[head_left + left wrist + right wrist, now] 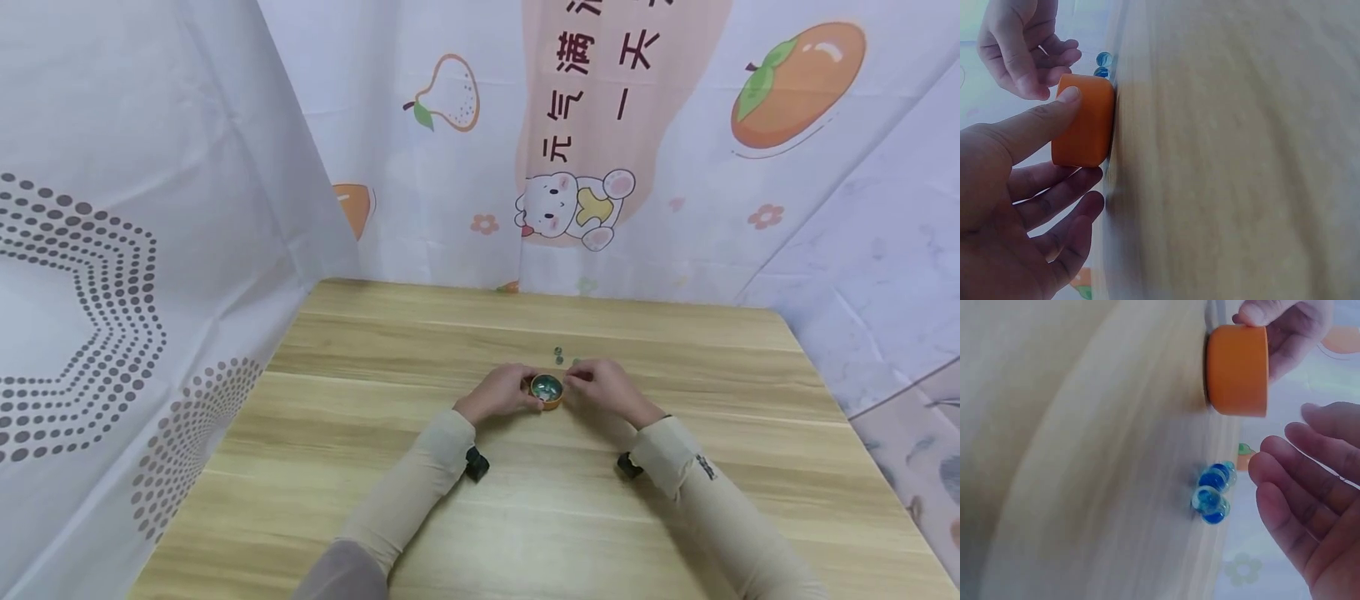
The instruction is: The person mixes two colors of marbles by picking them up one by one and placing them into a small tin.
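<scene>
A small round orange cup (552, 405) stands upright on the wooden table, with glass marbles (546, 387) inside it. My left hand (501, 392) holds the cup from its left side, the thumb (1054, 115) pressed to the wall and the fingers round the far side. On the cup's right, my right hand (611, 390) hovers close to the rim. Its fingers (1300, 465) are loosely bent and nothing shows between them. Several blue-green marbles (1209, 500) lie in a cluster on the table beyond the cup, near the right fingertips.
The wood-grain table (337, 467) reaches out to both sides of the arms. Behind it hangs a printed curtain (450, 208) with fruit and a cartoon animal. A white dotted cloth (97, 275) covers the left side.
</scene>
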`<state>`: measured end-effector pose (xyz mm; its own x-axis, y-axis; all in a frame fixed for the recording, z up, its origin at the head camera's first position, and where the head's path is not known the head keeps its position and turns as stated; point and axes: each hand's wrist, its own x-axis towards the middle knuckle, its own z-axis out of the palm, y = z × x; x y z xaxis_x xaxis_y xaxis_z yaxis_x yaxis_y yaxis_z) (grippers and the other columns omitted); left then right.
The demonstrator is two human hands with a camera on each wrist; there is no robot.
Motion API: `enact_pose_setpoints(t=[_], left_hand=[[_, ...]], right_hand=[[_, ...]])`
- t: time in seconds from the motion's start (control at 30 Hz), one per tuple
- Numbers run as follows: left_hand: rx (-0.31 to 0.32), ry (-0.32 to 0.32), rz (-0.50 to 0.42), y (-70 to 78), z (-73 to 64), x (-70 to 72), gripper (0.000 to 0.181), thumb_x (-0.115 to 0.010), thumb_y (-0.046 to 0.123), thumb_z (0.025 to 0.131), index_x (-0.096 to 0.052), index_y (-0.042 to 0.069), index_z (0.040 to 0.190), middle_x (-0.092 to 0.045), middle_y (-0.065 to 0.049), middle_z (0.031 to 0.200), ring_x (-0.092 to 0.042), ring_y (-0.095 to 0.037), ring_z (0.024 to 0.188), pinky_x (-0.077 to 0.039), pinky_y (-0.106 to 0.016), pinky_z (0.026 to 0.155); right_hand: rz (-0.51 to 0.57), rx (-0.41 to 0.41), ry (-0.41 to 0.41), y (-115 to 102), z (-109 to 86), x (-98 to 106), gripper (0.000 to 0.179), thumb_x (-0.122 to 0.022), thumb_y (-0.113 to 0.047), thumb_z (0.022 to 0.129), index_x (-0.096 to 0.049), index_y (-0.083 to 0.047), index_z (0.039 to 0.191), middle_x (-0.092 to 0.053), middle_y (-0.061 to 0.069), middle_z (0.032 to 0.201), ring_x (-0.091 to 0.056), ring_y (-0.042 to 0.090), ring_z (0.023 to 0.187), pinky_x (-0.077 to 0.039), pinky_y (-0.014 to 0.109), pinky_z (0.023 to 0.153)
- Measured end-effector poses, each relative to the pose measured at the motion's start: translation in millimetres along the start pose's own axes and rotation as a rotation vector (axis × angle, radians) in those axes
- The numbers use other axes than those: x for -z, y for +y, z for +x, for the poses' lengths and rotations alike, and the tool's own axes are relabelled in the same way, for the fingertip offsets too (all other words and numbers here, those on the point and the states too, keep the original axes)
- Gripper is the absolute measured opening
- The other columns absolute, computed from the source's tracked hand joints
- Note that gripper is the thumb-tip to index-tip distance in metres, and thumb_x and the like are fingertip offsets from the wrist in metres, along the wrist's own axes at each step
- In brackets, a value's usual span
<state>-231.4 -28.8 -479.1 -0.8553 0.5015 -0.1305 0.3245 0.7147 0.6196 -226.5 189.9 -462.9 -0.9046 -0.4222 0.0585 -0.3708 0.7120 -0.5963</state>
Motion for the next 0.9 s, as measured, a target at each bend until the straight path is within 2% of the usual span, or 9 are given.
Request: enact_pose_setpoints(t=[0.13,0.37,0.6,0.9], left_hand=[[-0.001,-0.001,0.008,-2.6,0.4,-0.7,0.054,-0.079,0.028,0.082,-0.061,0.011,0.13,-0.068,0.0,0.111,-0.06,-0.011,0.097,-0.048,-0.028,0.089],[-0.008,-0.001,0.012,-3.4,1.9,-1.8,0.055,-0.079,0.029,0.082,-0.061,0.011,0.13,-0.068,0.001,0.11,-0.059,-0.011,0.096,-0.048,-0.028,0.089],[0.003,0.004,-0.006,-2.0,2.8,-2.4,0.056,-0.079,0.029,0.081,-0.061,0.013,0.131,-0.068,0.001,0.11,-0.059,-0.01,0.096,-0.048,-0.028,0.089],[-0.021,0.012,0.022,-2.0,2.0,-2.1,0.054,-0.079,0.029,0.081,-0.062,0.012,0.13,-0.068,0.0,0.109,-0.058,-0.01,0.093,-0.048,-0.027,0.086]], right_hand=[[-0.023,0.013,0.026,0.0,0.3,3.3,0.017,-0.064,-0.017,0.094,-0.075,-0.004,0.096,-0.073,0.008,0.088,-0.065,0.016,0.077,-0.054,0.037,0.073],[-0.041,-0.019,0.037,1.9,-0.7,10.3,0.022,-0.064,-0.02,0.094,-0.074,-0.003,0.102,-0.074,0.013,0.098,-0.068,0.023,0.086,-0.054,0.044,0.08],[-0.057,-0.059,-0.001,7.9,-0.6,20.0,0.021,-0.062,-0.02,0.094,-0.074,-0.004,0.1,-0.071,0.007,0.084,-0.056,0.013,0.069,-0.046,0.031,0.064],[-0.082,-0.096,-0.045,16.0,-2.1,20.6,0.016,-0.066,-0.016,0.091,-0.075,-0.002,0.095,-0.072,0.008,0.083,-0.059,0.013,0.07,-0.048,0.029,0.062]])
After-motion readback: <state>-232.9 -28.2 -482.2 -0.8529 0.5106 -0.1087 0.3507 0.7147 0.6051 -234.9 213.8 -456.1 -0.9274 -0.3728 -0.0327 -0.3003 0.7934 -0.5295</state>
